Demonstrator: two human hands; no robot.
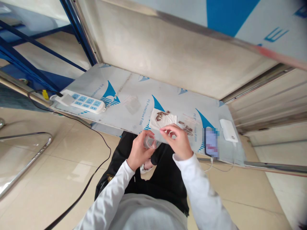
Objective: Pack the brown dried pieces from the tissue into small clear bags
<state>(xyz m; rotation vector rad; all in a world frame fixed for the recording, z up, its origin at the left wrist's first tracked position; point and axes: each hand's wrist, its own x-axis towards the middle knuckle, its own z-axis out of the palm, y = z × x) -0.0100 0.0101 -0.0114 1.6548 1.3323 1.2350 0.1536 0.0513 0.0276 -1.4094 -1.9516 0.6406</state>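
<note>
My left hand (141,150) is wrapped round a small clear round container (151,141), just off the front edge of the shelf. To its right, my right hand (178,140) has thumb and index finger brought together in a pinch; whatever is between the fingertips is too small to make out. Right beyond the fingertips lies a white tissue (159,124) on the shelf. Several small brown pieces (160,115) are gathered on its far part. A clear plastic bag (188,128) with more small brown, shiny pieces lies beyond my right hand.
The film-covered metal shelf (127,83) carries a white power strip (88,103) at left. A phone (211,143) on a cable and a white power bank (228,130) lie at right. Another shelf (192,16) overhangs above. A black cable (105,143) runs down left past my legs.
</note>
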